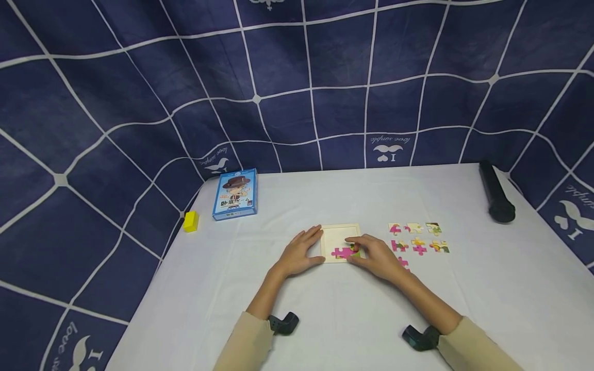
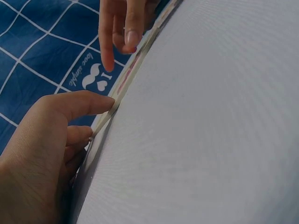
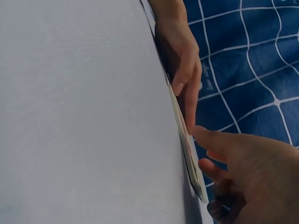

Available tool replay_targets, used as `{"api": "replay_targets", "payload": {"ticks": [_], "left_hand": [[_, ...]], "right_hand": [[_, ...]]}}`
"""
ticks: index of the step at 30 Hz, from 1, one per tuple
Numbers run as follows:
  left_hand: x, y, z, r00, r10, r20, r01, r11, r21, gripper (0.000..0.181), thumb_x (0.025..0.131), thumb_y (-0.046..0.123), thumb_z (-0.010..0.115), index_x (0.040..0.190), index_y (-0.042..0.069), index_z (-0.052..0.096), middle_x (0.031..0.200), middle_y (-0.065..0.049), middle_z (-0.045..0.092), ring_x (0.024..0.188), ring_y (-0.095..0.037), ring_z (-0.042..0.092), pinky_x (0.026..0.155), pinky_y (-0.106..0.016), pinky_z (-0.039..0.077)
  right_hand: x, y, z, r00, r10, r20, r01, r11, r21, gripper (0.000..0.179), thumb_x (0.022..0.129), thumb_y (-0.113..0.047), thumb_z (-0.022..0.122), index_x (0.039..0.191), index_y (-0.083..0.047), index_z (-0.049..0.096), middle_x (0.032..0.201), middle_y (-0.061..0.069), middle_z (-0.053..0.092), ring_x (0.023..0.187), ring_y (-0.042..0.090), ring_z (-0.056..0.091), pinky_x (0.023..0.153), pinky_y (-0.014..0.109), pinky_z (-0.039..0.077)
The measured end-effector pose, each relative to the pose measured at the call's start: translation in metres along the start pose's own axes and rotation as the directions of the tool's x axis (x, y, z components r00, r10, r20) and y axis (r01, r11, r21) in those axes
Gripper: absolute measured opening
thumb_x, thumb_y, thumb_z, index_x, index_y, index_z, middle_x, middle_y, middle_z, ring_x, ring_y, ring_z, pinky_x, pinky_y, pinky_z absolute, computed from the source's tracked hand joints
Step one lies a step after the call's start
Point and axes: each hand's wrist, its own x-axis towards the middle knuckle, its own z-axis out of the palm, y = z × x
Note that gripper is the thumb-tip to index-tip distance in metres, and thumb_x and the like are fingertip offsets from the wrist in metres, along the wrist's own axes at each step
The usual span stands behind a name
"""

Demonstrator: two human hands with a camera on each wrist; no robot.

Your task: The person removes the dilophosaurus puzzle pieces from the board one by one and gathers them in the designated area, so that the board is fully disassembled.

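Observation:
A shallow, light wooden puzzle tray [image 1: 335, 233] lies on the white table. Pink jigsaw pieces [image 1: 342, 253] sit along its near side, with a bit of green beside them partly under my right fingers. My left hand [image 1: 297, 255] rests against the tray's left edge, thumb at the near corner and fingers extended toward the far one. Over the tray's right part is my right hand [image 1: 375, 257], thumb and index finger apart, no piece visible between them. The left wrist view shows the left thumb on the tray rim [image 2: 122, 91]; the pieces are seen nearly edge-on there.
Several loose jigsaw pieces [image 1: 419, 242] lie in rows right of the tray. A blue card box [image 1: 235, 195] and a yellow block [image 1: 191, 221] are at the left. A black cylindrical object [image 1: 496, 193] lies far right. Dark blue gridded cloth [image 1: 343, 113] hangs behind the table.

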Motion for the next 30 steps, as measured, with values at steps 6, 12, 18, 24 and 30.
{"api": "replay_targets", "payload": {"ticks": [6, 12, 18, 24, 30], "left_hand": [[-0.0006, 0.0010, 0.0003, 1.000, 0.000, 0.000, 0.000, 1.000, -0.014, 0.075, 0.083, 0.044, 0.059, 0.144, 0.010, 0.032, 0.151, 0.001, 0.023, 0.137, -0.013, 0.020, 0.112, -0.029, 0.011], [-0.0005, 0.0012, -0.0008, 1.000, -0.005, 0.002, 0.005, 1.000, -0.008, 0.075, 0.083, 0.044, 0.059, 0.144, 0.010, 0.032, 0.151, 0.002, 0.023, 0.137, -0.013, 0.020, 0.112, -0.029, 0.012], [-0.0005, 0.0016, -0.0018, 1.000, -0.005, 0.001, 0.005, 1.000, -0.003, 0.075, 0.083, 0.044, 0.059, 0.144, 0.010, 0.031, 0.151, 0.002, 0.023, 0.137, -0.013, 0.020, 0.112, -0.028, 0.011], [-0.0002, 0.0018, -0.0020, 1.000, -0.007, 0.000, 0.007, 1.000, -0.009, 0.075, 0.082, 0.043, 0.060, 0.144, 0.010, 0.032, 0.151, 0.002, 0.023, 0.137, -0.012, 0.019, 0.112, -0.028, 0.011], [-0.0001, 0.0017, -0.0014, 1.000, -0.001, -0.003, 0.001, 1.000, -0.013, 0.076, 0.082, 0.044, 0.060, 0.144, 0.009, 0.032, 0.151, 0.001, 0.023, 0.137, -0.013, 0.020, 0.112, -0.029, 0.012]], "right_hand": [[0.0016, 0.0007, 0.0054, 0.999, 0.023, 0.024, -0.022, 0.999, -0.024, 0.041, 0.075, -0.021, 0.078, 0.112, -0.010, 0.066, 0.083, -0.005, 0.054, 0.069, 0.010, 0.043, 0.058, 0.023, 0.037], [0.0013, 0.0019, 0.0076, 0.999, 0.019, 0.025, -0.019, 0.999, -0.032, 0.035, 0.076, -0.022, 0.076, 0.109, -0.012, 0.068, 0.087, -0.005, 0.055, 0.067, 0.009, 0.041, 0.054, 0.023, 0.036], [0.0011, 0.0016, 0.0083, 1.000, 0.018, 0.024, -0.018, 1.000, -0.026, 0.029, 0.077, -0.022, 0.075, 0.104, -0.014, 0.070, 0.089, -0.004, 0.055, 0.066, 0.009, 0.040, 0.052, 0.023, 0.035], [0.0016, 0.0015, 0.0086, 1.000, 0.015, 0.016, -0.015, 1.000, -0.022, 0.028, 0.077, -0.022, 0.075, 0.103, -0.016, 0.069, 0.088, -0.005, 0.056, 0.071, 0.010, 0.044, 0.059, 0.024, 0.039], [0.0016, 0.0021, 0.0090, 1.000, 0.005, -0.016, -0.005, 1.000, -0.003, 0.028, 0.076, -0.018, 0.077, 0.103, -0.015, 0.068, 0.086, -0.005, 0.057, 0.073, 0.010, 0.048, 0.063, 0.027, 0.042]]}}
